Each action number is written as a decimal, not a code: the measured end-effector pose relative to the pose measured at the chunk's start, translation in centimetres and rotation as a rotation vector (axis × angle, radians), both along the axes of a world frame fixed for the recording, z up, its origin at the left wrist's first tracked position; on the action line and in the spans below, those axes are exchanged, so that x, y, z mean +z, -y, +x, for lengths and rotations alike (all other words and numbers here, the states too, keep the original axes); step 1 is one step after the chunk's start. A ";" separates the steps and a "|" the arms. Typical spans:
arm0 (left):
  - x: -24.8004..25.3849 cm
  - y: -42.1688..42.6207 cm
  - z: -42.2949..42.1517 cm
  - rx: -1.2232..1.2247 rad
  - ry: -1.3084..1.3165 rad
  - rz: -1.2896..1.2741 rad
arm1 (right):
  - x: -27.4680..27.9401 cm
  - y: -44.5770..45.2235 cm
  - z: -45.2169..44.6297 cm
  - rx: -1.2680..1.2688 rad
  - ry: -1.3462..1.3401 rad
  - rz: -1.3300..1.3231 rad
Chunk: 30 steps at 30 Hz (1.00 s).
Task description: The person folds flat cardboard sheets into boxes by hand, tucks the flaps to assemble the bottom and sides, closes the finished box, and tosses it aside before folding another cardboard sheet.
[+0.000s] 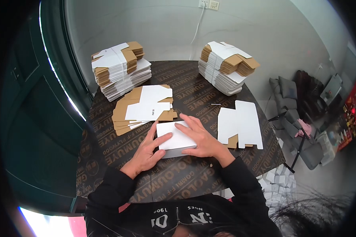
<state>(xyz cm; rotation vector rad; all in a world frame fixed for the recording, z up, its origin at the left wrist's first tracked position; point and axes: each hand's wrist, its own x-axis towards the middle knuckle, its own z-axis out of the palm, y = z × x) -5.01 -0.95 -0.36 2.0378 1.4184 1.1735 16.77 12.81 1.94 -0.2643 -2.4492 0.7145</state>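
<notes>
A small white cardboard box (174, 136), folded into shape with its lid face up, sits on the dark plywood table in front of me. My left hand (147, 150) grips its left side, with the fingers along the edge and on the top. From the right, my right hand (201, 140) holds the same box, fingers spread over the lid and thumb at the front face. Just beyond my left hand lies a fanned pile of flat box blanks (146, 104), brown and white. To the right of my right hand are white flat blanks (241, 122).
Two tall bundles of flat blanks, a left stack (120, 71) and a right stack (225, 67), stand at the table's (170, 75) back. A thin white stick (216, 104) lies near the right blanks. Many small white boxes (279, 183) are heaped on the floor at right.
</notes>
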 end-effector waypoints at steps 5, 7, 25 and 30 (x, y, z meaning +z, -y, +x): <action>0.6 0.1 0.9 0.098 0.098 0.209 | 1.3 -1.8 1.6 -0.195 -0.064 0.317; 0.6 0.2 0.7 0.098 0.099 0.214 | 2.8 -3.6 4.7 -0.381 -0.419 0.184; -0.7 0.0 -0.3 0.165 0.085 0.216 | 17.4 12.5 5.5 1.281 -0.886 -0.715; -0.1 0.4 0.5 0.145 -0.119 0.225 | 18.5 14.4 5.2 1.333 -0.916 -0.731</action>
